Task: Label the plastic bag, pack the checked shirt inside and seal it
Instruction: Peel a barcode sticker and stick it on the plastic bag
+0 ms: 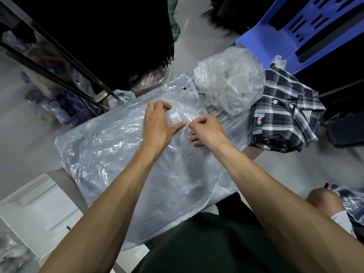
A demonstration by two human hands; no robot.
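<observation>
A large clear plastic bag (122, 154) lies flat in front of me, its zip edge at the far right side. A white barcode label (175, 117) sits on the bag near that edge. My left hand (159, 123) rests on the bag, fingers spread around the label, thumb pointing right. My right hand (204, 129) is curled, its fingertips pinched on the plastic just right of the label. The folded checked shirt (283, 115), dark blue and white with a red logo, lies to the right, apart from the bag.
A crumpled clear bag (230, 79) holding white labels sits beyond the flat bag. A blue plastic chair (307, 30) stands at the back right. A dark metal rack (59, 62) runs along the left. A white box (39, 205) is at lower left.
</observation>
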